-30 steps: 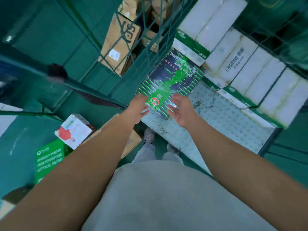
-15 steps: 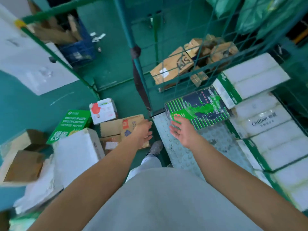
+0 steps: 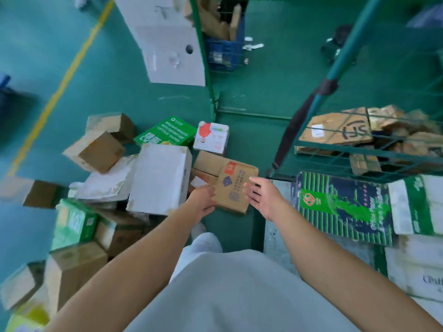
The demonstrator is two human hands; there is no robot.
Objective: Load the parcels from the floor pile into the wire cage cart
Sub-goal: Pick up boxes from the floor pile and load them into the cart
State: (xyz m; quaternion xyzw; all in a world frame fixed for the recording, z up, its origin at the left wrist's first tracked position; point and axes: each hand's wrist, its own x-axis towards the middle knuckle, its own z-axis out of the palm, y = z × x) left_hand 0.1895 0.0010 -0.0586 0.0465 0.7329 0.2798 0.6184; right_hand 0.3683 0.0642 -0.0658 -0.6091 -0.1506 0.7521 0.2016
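Observation:
A pile of parcels lies on the green floor at left: a brown cardboard box with red and blue stickers (image 3: 227, 182), a tall white box (image 3: 160, 178), a green printed box (image 3: 165, 133) and a small white box with a red picture (image 3: 211, 137). My left hand (image 3: 203, 200) reaches the brown box's near left edge, fingers loosely bent, holding nothing. My right hand (image 3: 261, 196) hovers open over its right side. The wire cage cart (image 3: 335, 142) stands at right, with a dark green-striped paper box (image 3: 342, 207) lying on its floor.
White and green cartons (image 3: 412, 207) line the cart's right side. Flattened brown cardboard (image 3: 335, 133) lies behind the cart mesh. A second cage frame post (image 3: 206, 68) and a large white box (image 3: 167, 44) stand ahead. More brown and green boxes (image 3: 74, 224) crowd the lower left.
Both hands have left the green-striped box, which stays in the cart. My view and arms have swung left toward the floor pile, and my hands now reach the brown stickered box.

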